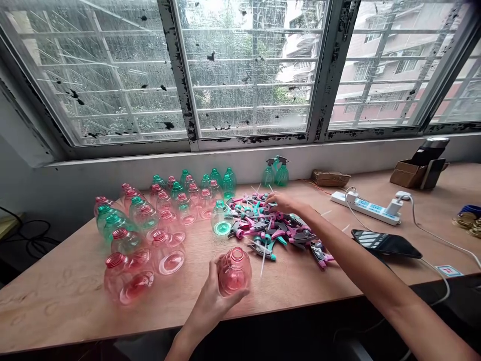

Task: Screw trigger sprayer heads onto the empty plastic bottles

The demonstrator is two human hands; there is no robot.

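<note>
Near the table's front edge, my left hand [218, 296] is closed around a clear pink spray bottle [236, 273], upright with its threaded neck uncapped. My right hand [281, 201] reaches to the far side of a pile of trigger spray heads [278, 228] in pink, grey and teal, some with white dip tubes. Its fingers are bent together on the pile; what they grip is too small to make out. Just left of the pile stands an uncapped green bottle [221, 220].
Many uncapped pink bottles [169, 255] and green bottles [112, 223] crowd the table's left side. Green bottles with spray heads [281, 174] stand by the wall. At right are a power strip [366, 206], a black tablet [387, 243], a brown package [330, 178], a cardboard box [406, 173] and cables.
</note>
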